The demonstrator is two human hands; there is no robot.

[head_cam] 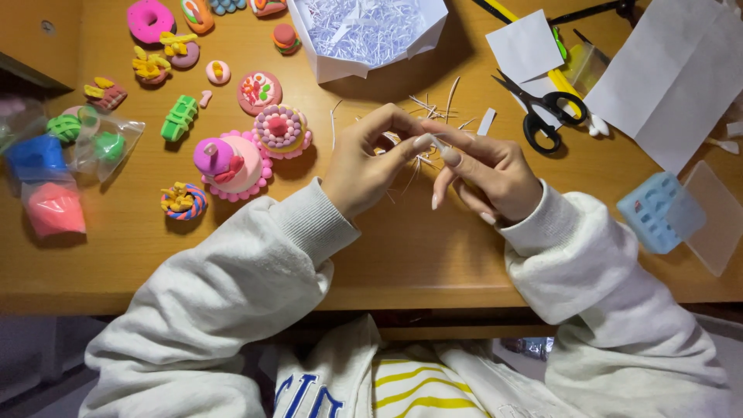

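white sleeves (232,294) nearest, at 6 o'clock | left hand (364,166) and right hand (491,174) meet mid-counter (402,255), each grip pinching thin white paper strips (427,147) | black scissors (542,112) at 2 o'clock | white box (329,66) of shredded paper at 12 o'clock | pink clay cake (232,164) at 9 o'clock

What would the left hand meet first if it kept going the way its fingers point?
The left hand points right, fingertips already touching the right hand around thin white paper shreds. Going on, it would likely press into the right hand's fingers first.
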